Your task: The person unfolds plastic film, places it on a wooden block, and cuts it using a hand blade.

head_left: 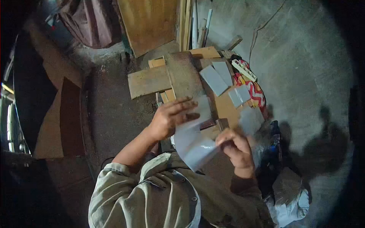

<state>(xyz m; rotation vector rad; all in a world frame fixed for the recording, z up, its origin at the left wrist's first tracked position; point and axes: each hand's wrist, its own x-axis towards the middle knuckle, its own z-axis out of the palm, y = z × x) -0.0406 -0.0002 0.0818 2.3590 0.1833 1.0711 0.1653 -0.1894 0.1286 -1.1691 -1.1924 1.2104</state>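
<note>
A translucent plastic sheet or bag (195,148) hangs curved in front of my chest, its surface catching the light. My right hand (236,148) pinches its right edge between thumb and fingers. Over the sheet's upper left side is my left hand (171,118), fingers stretched out and slightly blurred, with a gap between thumb and fingers. Whether those fingers touch the plastic is unclear. Beyond the hands, flat grey-white packets (215,79) and a smaller banded packet (239,95) lie on a brown board (226,106).
Worn wooden boards (184,74) are stacked ahead of me. A white power strip (244,70) rests on a red and yellow patterned cloth (257,95) at the right. A wooden panel (150,24) stands behind, near a grey wall (304,68). White plastic (292,207) lies at lower right.
</note>
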